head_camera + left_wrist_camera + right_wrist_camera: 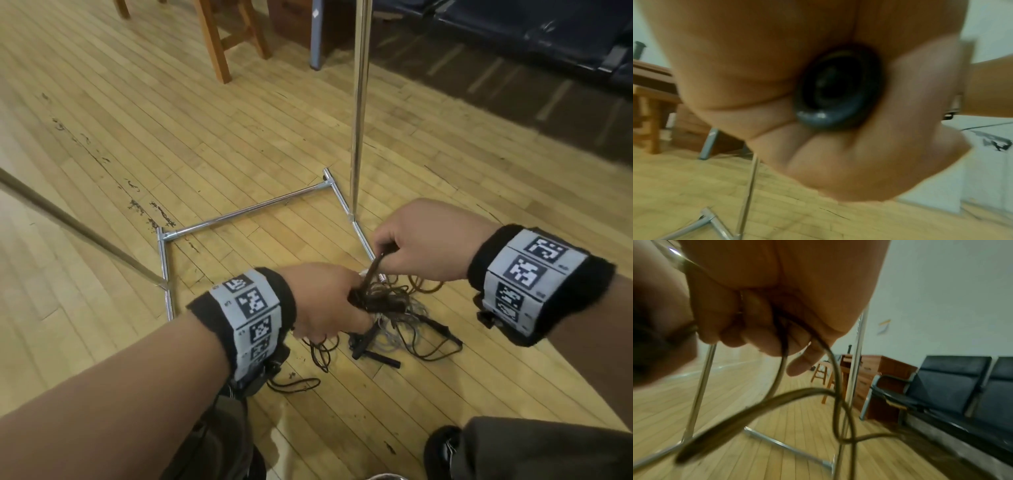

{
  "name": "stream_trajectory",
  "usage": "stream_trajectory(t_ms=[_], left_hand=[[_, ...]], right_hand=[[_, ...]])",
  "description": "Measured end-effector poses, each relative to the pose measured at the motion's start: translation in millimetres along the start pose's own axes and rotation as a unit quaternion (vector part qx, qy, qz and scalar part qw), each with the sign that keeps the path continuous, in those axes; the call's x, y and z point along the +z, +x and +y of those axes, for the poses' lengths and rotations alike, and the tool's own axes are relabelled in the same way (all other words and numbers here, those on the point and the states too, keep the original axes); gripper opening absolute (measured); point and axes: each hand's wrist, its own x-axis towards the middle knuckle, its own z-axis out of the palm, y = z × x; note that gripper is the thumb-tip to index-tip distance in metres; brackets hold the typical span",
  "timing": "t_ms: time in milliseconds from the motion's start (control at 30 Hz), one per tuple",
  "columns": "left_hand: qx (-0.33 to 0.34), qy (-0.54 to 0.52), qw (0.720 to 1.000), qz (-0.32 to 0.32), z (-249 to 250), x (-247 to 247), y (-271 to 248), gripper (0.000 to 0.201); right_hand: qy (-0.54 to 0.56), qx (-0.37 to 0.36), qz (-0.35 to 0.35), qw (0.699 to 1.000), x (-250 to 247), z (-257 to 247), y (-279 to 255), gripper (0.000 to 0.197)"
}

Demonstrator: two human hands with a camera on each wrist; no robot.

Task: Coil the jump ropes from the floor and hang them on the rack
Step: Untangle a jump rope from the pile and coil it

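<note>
A tangle of thin brown and grey jump ropes [400,329] with black handles lies on the wooden floor beside the chrome rack base [246,212]. My left hand [325,301] grips a black handle [836,94] whose round end shows between the curled fingers in the left wrist view. My right hand [414,243] pinches another dark handle [375,267] just above the pile, with brown rope loops [807,395] hanging from its fingers. The two hands are close together over the tangle.
The rack's upright pole [359,102] rises just behind the hands; a second slanted pole [75,226] crosses at left. Wooden stool legs [219,41] and a dark bench [531,31] stand further back. My knees [534,448] are at the bottom edge.
</note>
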Motion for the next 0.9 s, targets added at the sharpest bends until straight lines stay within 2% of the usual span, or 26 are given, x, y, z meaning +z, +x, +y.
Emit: stream_trajectory(t_ms=[67, 133, 167, 233, 400, 567, 633, 700, 733, 800, 867, 900], left_hand=[[-0.025, -0.044, 0.996, 0.069, -9.2, -9.3, 4.0, 0.016], [-0.047, -0.072, 0.982, 0.169, -17.6, -19.7, 4.1, 0.014], [-0.052, -0.097, 0.972, 0.21, -20.7, -22.8, 4.2, 0.014], [-0.034, -0.179, 0.951, 0.248, -26.1, -25.5, 4.7, 0.015], [0.064, -0.388, 0.896, 0.208, -32.7, -29.3, -4.1, 0.017], [0.138, -0.512, 0.84, 0.111, -21.0, -23.8, -9.3, 0.015], [0.167, -0.531, 0.825, 0.097, -14.8, -22.1, -11.1, 0.028], [0.174, -0.516, 0.834, 0.087, -11.7, -22.0, -13.6, 0.033], [0.171, -0.494, 0.849, 0.078, -10.8, -22.1, -15.1, 0.031], [0.15, -0.392, 0.906, 0.06, -9.6, -21.1, -16.7, 0.032], [0.128, -0.206, 0.969, 0.052, -6.3, -15.9, -15.2, 0.033], [0.12, -0.118, 0.984, 0.051, -4.6, -11.1, -13.2, 0.036]], right_hand=[[-0.027, -0.009, 0.045, 0.999, -6.2, -9.4, -4.2, 0.019], [-0.01, -0.023, 0.066, 0.998, -5.2, -18.2, -8.5, 0.024], [0.01, -0.032, 0.066, 0.997, -1.3, -22.0, -10.6, 0.026], [0.078, -0.033, 0.051, 0.995, 8.7, -25.7, -13.2, 0.026], [0.288, 0.002, 0.028, 0.957, 28.7, -16.4, -14.3, 0.02], [0.354, -0.006, -0.025, 0.935, 38.2, -12.9, -13.2, 0.02], [0.383, 0.004, -0.037, 0.923, 38.0, -11.9, -12.3, 0.019], [0.35, 0.015, -0.033, 0.936, 36.0, -7.9, -11.5, 0.025], [0.303, 0.023, -0.034, 0.952, 33.9, -3.9, -11.1, 0.03], [0.203, 0.021, -0.049, 0.978, 26.8, 4.1, -9.3, 0.03], [0.17, 0.017, -0.059, 0.984, 20.0, 10.0, -5.9, 0.022], [0.149, 0.02, -0.057, 0.987, 17.9, 10.7, -4.3, 0.021]])
